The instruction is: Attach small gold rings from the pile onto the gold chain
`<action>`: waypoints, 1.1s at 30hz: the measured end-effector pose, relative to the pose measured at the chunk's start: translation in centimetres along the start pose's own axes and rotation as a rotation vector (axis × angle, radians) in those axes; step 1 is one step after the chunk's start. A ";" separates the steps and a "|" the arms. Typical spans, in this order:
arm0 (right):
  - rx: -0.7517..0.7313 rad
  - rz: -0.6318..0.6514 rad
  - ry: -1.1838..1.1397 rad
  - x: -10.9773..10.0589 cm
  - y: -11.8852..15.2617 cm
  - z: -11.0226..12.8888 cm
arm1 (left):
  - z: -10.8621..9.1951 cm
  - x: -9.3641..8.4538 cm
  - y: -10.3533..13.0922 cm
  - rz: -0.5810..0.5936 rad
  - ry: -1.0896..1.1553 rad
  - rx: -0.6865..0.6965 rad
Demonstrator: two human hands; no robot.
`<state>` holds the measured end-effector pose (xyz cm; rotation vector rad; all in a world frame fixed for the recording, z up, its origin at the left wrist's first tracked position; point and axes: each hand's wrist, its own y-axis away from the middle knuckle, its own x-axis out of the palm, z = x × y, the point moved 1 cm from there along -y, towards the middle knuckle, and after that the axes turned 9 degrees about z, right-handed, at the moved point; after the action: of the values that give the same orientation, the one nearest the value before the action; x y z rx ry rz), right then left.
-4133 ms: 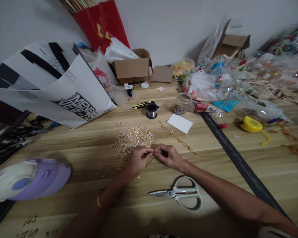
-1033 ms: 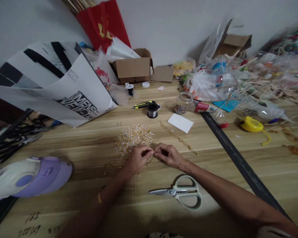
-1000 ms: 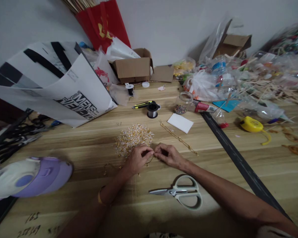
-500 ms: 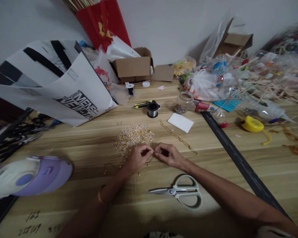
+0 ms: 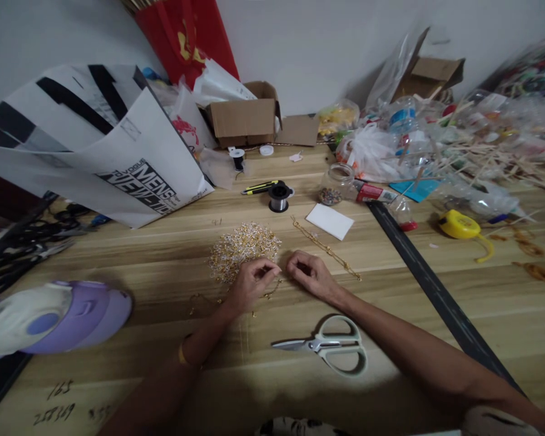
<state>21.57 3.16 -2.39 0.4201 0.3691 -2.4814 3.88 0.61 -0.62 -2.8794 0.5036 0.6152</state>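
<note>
My left hand [image 5: 253,283] is closed in a pinch beside a heap of small gold and clear bead pieces [image 5: 244,245]. A thin gold chain [image 5: 272,292] with small charms runs up to its fingertips and passes behind the hand; its other end lies on the table to the left. My right hand [image 5: 312,275] is closed too, thumb and fingers together, a small gap from the left; what it may hold is too small to make out. Just beyond it lies another gold chain [image 5: 329,249]. Scissors [image 5: 322,344] with pale handles rest in front of my hands.
Beyond the heap stand a wire spool [image 5: 278,198] and a yellow-black cutter knife [image 5: 261,188]. A jar of beads [image 5: 336,183], a white pad [image 5: 329,221] and a tape measure [image 5: 459,225] are to the right. Left are a purple-white bottle [image 5: 79,318] and pliers [image 5: 31,257].
My hands have come slightly apart: the right fingertips have moved up and away from the left ones. The whole view has shifted a little.
</note>
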 end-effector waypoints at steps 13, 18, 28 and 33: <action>0.093 0.080 -0.421 1.0 0.5 0.2 | 0.4 0.6 -0.1 -0.015 -0.050 0.075; 0.108 0.058 -0.375 0.7 0.4 -0.1 | 0.5 0.5 0.0 -0.002 -0.117 0.027; 0.163 -0.159 -0.362 -0.1 -0.1 -0.8 | -0.8 0.8 0.6 0.172 -0.672 -0.043; 0.168 -0.150 -0.400 -0.1 -0.1 -1.0 | -0.7 0.9 0.5 0.216 -0.703 -0.054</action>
<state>21.78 3.65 -3.21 -0.0463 0.0295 -2.6736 4.70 -0.28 -0.36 -2.4194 0.6757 1.5950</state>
